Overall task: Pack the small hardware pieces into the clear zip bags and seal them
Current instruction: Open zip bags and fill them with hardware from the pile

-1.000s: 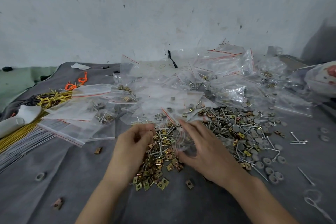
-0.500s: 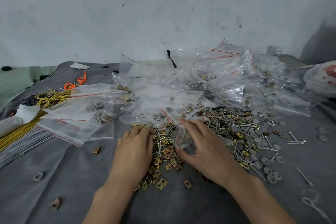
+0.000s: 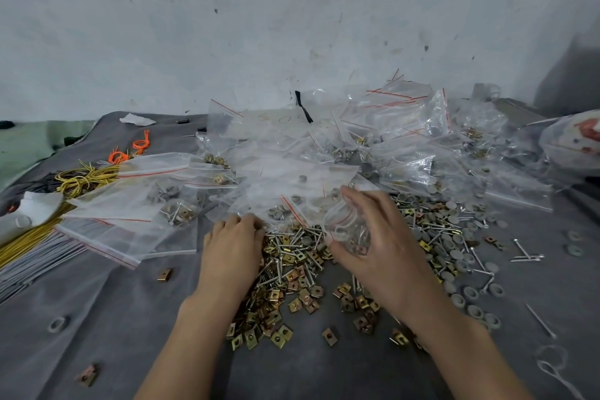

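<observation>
My right hand [image 3: 378, 247] holds a small clear zip bag [image 3: 347, 229] with a red seal line, a few metal pieces inside it, just above the pile. My left hand [image 3: 232, 248] lies knuckles up on the left edge of the heap of brass clips and silver screws [image 3: 292, 266], its fingertips hidden among the pieces. Grey round washers [image 3: 454, 256] spread to the right of the heap. Behind both hands lies a big mound of clear zip bags [image 3: 324, 153], some filled.
Grey cloth [image 3: 97, 302] covers the work surface. Flat bags [image 3: 130, 221] lie at the left beside yellow wire [image 3: 81, 177], orange ties [image 3: 130, 151] and white rods [image 3: 29, 266]. Stray clips and washers dot the front left. A white wall stands behind.
My right hand has lifted the small bag a little and moved right. My left hand has slid forward and flattened onto the left side of the heap.
</observation>
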Motion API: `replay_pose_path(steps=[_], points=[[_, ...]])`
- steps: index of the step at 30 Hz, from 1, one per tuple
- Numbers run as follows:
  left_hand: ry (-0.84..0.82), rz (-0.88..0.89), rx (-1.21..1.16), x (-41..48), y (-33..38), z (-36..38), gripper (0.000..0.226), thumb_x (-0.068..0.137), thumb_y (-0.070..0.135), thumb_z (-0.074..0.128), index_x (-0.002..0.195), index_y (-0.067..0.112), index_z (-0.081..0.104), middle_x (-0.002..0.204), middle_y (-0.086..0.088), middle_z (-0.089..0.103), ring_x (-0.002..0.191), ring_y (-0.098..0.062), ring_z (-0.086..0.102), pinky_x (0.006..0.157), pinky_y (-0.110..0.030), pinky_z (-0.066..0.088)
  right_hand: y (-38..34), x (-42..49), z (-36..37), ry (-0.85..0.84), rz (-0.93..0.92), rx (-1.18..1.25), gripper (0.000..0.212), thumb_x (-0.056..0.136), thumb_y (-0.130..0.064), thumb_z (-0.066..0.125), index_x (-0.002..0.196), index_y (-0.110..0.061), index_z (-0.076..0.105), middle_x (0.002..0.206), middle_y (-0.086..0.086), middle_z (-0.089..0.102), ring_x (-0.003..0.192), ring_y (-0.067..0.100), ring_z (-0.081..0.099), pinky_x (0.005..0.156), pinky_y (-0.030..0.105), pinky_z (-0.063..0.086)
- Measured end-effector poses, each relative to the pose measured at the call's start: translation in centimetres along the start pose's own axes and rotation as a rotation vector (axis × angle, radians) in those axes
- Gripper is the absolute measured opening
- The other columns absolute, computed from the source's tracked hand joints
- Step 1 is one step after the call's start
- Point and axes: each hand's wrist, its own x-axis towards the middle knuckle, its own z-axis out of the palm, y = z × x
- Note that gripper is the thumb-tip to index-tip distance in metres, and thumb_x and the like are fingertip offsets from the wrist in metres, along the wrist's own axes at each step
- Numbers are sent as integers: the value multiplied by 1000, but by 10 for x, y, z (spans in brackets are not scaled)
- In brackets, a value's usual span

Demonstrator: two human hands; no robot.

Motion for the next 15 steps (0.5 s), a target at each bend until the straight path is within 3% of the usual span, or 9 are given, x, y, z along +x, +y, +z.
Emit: replay_pose_path(steps=[2,3,5,7,9,11,15], points=[[35,14,-29,-2,1,-1,25,102,34,45,117,20,60,114,-2,64,109,-24,54,92,-39,42,0,-1,0,-14,-8,-1,72,86,-59,55,149,-30,36,130,-18,30,121,9,46,99,33,49],[53,1,-151,-3,1,-3,23,102,33,47,115,19,61,109,-1,67,101,-19,59,87,-36,47,0,-2,1,-23,-11,-1,72,86,-59,54,149,-30,37,129,-21,29,121,7,44,100,32,48],[-15,-112,-645,-5,7,-11,20,99,31,55,109,17,66,94,1,70,77,-6,61,68,-23,53,1,-3,4,-47,-11,-6,73,85,-60,53,149,-33,33,129,-24,26,122,2,38,104,28,43],[-206,-275,-1265,-9,15,-24,18,97,29,59,103,16,71,86,2,70,72,-6,58,65,-20,48,0,-5,6,-66,-5,-15,74,85,-62,53,150,-34,31,135,-19,30,124,2,36,106,25,36],[-362,-389,-1688,-14,20,-35,17,95,23,61,106,14,71,85,1,70,71,-7,59,63,-20,50,-2,-5,7,-71,-3,-18,73,86,-63,54,149,-33,33,138,-14,38,125,4,39,106,25,35],[-448,-431,-1857,-17,22,-41,24,89,22,64,111,14,69,85,0,69,69,-7,58,61,-19,52,-5,-5,9,-70,-8,-22,72,86,-62,55,148,-31,35,139,-12,43,127,5,40,106,24,32],[-509,-452,-1953,-23,19,-43,28,83,20,64,110,14,70,85,-2,67,69,-10,58,61,-21,54,-9,-6,11,-79,-12,-49,72,87,-60,56,149,-30,36,140,-12,45,128,7,41,103,21,29]])
